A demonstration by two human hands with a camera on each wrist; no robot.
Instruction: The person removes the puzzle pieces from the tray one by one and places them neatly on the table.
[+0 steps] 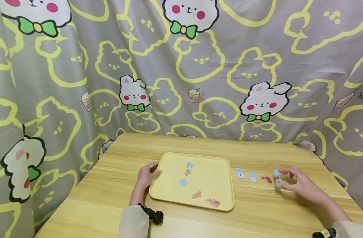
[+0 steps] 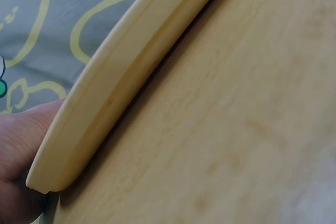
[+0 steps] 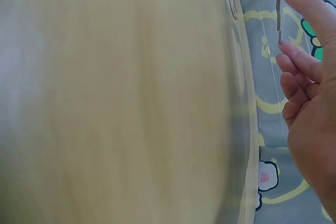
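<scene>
While the right hand (image 1: 301, 183) pinches a small, thin, flat piece with a light blue top and red-and-white marks (image 1: 277, 176) between thumb and fingertip, this piece is to the right of the tray, and I cannot tell if its lower edge touches the table. Just beside it lies a red flat cutout (image 1: 267, 179), then a light blue and whitish card (image 1: 252, 177), then a light blue and pinkish card (image 1: 240, 173), all in a loose row. Nearer the middle stands the pale yellow rectangular tray with rounded corners (image 1: 169, 188), whose rim the left hand (image 1: 147, 177) holds at its left side, the thumb over the edge. On it are scattered a blue-and-yellow cutout (image 1: 189, 164), which has a small yellowish part just below it, a plain light blue piece (image 1: 183, 182) and two orange cutouts (image 1: 213, 202). In my judgement, the work is partway: several pieces are in the tray, one is in the fingers, and three remain outside, on the light wooden table (image 1: 86, 201). Behind hangs a grey curtain with rabbits (image 1: 163, 125).
</scene>
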